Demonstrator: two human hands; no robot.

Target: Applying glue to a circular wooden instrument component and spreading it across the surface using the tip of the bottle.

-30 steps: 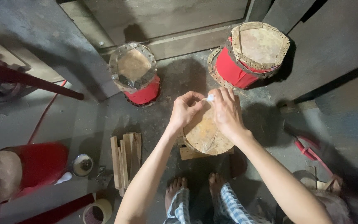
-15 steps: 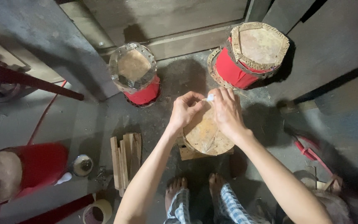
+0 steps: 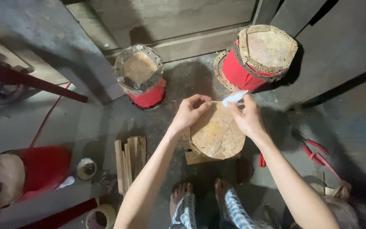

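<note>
A round tan drum skin [image 3: 217, 131] lies on a wooden block [image 3: 193, 157] in front of my bare feet. My left hand [image 3: 191, 112] pinches the skin's far left rim. My right hand [image 3: 246, 116] rests on the far right rim and holds a small white tube-like tool [image 3: 234, 98] whose tip points at the rim.
Two red drums stand ahead: one [image 3: 142, 80] at centre left, one [image 3: 259, 57] at the right. A third red drum [image 3: 18, 174] lies at the left. Wooden sticks [image 3: 130, 159], a tape roll [image 3: 100, 216], a small metal cup [image 3: 85, 168] and red pliers [image 3: 316, 152] lie on the floor.
My hands have spread slightly apart along the skin's far rim; the white tool stays in my right hand.
</note>
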